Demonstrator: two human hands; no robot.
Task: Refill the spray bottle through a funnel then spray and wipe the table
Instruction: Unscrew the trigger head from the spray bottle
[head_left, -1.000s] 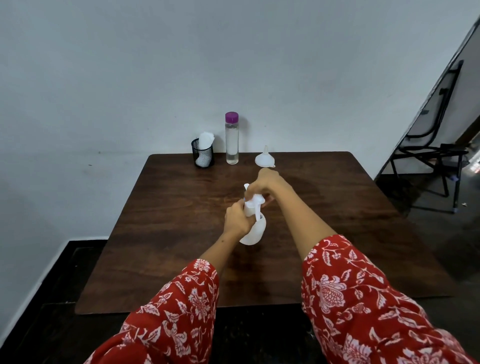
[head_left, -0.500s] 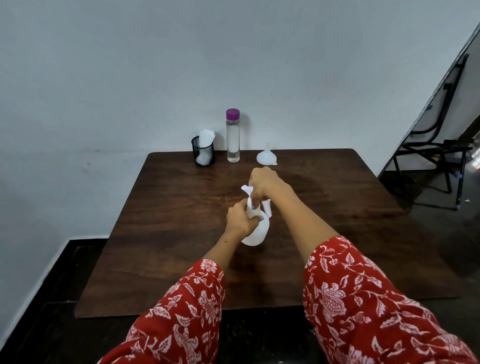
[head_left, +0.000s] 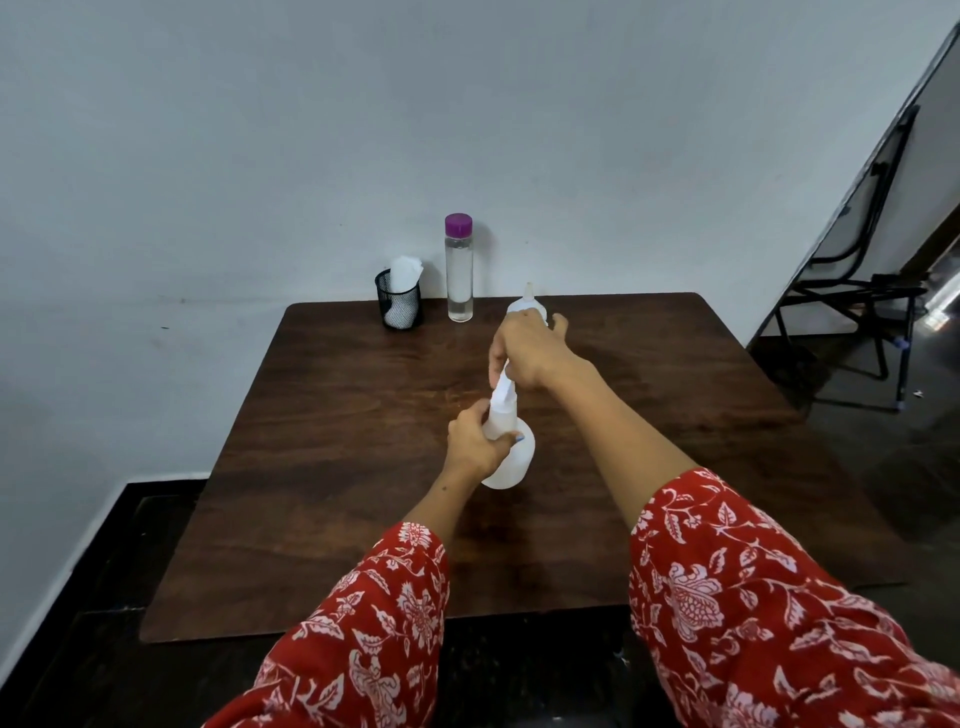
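In the head view, the spray bottle (head_left: 506, 447) sits near the middle of the brown table (head_left: 332, 467), leaning back toward the person as the left hand (head_left: 475, 444) wraps its fingers around the upper body, just under the shoulder. The right hand (head_left: 524, 348) is curled around the spray head (head_left: 503, 387) above the neck, fingers closed on it; the grip hides whether the head is already free of the threads. The bottle looks like thin, translucent plastic and seems empty or close to it, so it is probably light, a little squeezable and easy to tip; a firm hold low on the shoulder with one hand while the other turns the collar suits it better than pinching the soft belly. The dip tube, if it comes out wet, may drip. At the far edge stand the clear water bottle (head_left: 459, 270) with a purple cap, which is likely heavier and smooth-walled, and just right of it the white funnel (head_left: 529, 304), partly hidden behind the right hand. A black mesh cup (head_left: 399, 304) holding white tissue (head_left: 404, 273) stands left of the water bottle.
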